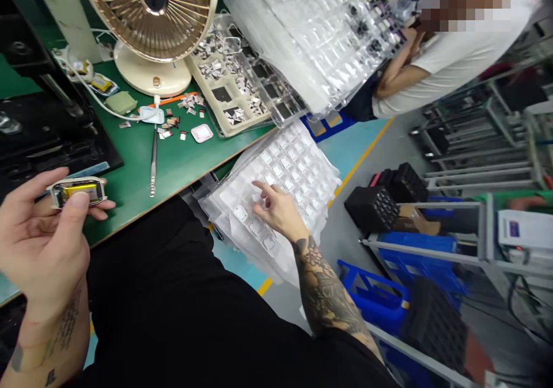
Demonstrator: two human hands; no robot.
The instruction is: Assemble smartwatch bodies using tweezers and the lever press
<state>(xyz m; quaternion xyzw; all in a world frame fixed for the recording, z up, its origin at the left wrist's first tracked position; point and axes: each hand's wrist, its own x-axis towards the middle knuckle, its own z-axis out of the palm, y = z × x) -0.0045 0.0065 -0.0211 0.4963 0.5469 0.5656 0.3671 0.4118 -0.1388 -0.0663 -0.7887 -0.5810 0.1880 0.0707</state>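
My left hand point(56, 232) is closed around a small device housing point(80, 193), its thumb pressing on the yellow battery cell inside. The housing has a pale rim and is held above the green bench's near edge. Over a clear plastic blister tray point(294, 172) to the right, my right hand point(279, 208) reaches down with thumb and forefinger apart. Between those fingertips is a pale spot that I cannot make out. Small white square covers point(241, 213) sit in the tray's pockets around the fingers.
On the green bench point(129, 172) are tweezers point(154, 163), a fan point(151, 68), a pale-green case point(121, 103), a white cover point(201, 133) and a parts tray point(224, 127) of small pieces. Stacked clear trays point(311, 36) rise behind. Nearby is a co-worker in a white shirt point(462, 59).
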